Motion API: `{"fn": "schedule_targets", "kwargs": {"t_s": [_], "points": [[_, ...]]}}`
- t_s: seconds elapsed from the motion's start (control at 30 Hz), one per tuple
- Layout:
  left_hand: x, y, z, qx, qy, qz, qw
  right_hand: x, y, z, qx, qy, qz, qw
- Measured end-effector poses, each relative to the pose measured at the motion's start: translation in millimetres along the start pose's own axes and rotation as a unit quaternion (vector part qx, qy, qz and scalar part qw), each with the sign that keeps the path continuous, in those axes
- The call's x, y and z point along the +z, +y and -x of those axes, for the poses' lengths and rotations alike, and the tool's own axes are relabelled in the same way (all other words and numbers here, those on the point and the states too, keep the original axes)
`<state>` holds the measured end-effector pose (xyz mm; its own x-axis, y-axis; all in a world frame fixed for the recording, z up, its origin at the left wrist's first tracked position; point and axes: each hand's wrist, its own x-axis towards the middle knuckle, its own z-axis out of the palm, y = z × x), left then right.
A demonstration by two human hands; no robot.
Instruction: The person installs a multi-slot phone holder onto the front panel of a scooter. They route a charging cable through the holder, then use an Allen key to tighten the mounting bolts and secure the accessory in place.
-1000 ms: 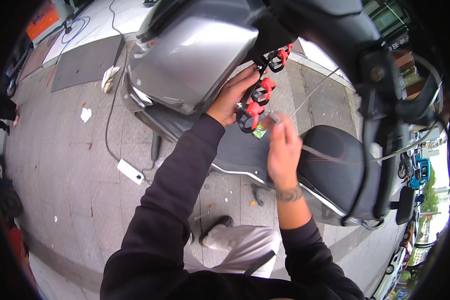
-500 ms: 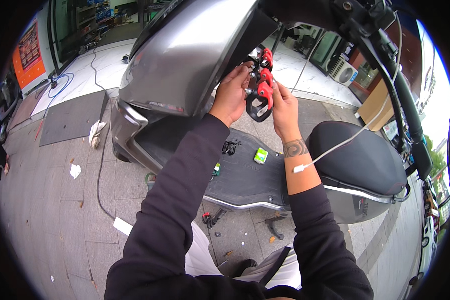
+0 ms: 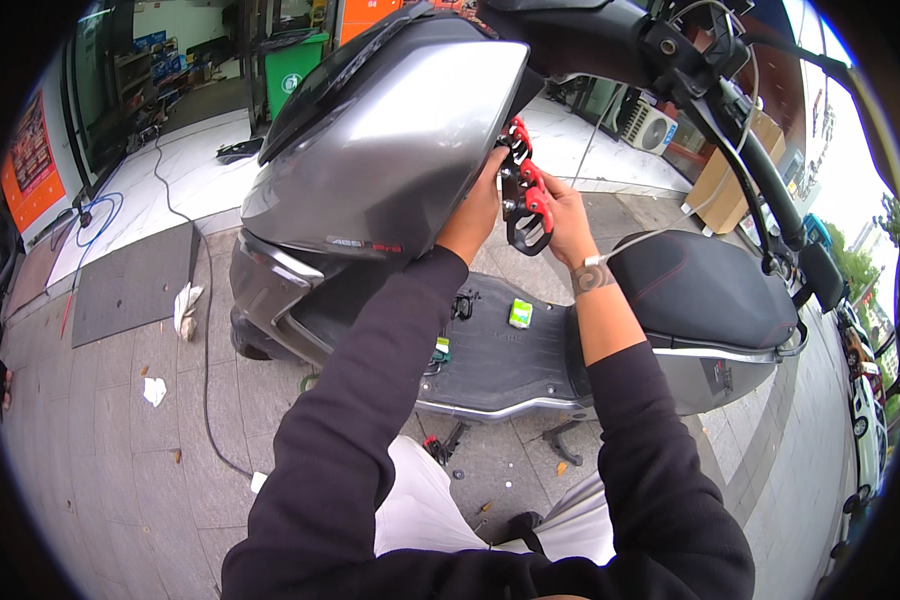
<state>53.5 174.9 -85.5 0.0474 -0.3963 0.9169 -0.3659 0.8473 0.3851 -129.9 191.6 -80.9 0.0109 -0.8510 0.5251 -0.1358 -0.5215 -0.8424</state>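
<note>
Both hands [image 3: 525, 205] have risen with the red-and-black hook [image 3: 523, 195] against the scooter's front panel [image 3: 390, 150].

Both arms reach forward — left hand [image 3: 475, 215] and right hand [image 3: 567, 218] raised close together, fingers curled.

Daylit grey paved floor [image 3: 100, 470] carries a dark mat [image 3: 130, 285], a black cable [image 3: 206, 380] and a green bin [image 3: 292, 70] at the shopfront.

Grey paved ground [image 3: 100, 470] under the scooter, white crumpled rag [image 3: 186, 308] and paper scrap [image 3: 155, 390] lying on it, black cable [image 3: 206, 380] trailed across, dark mat [image 3: 130, 285] laid flat beside, small screws scattered near the stand [image 3: 560, 440].
</note>
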Motion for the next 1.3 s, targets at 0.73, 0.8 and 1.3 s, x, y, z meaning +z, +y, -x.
{"fn": "schedule_targets", "kwargs": {"t_s": [0.73,0.8,1.3], "points": [[-19,-1,-13,0.251,0.022,-0.341,0.906,-5,15,23,-0.07,0.126,-0.158,0.977],[-17,-3,-14,0.272,0.038,-0.339,0.9,-9,19,20,-0.061,0.118,-0.194,0.972],[-2,11,-11,0.317,0.045,-0.497,0.806,0,35,2,-0.03,0.107,-0.371,0.922]]}}
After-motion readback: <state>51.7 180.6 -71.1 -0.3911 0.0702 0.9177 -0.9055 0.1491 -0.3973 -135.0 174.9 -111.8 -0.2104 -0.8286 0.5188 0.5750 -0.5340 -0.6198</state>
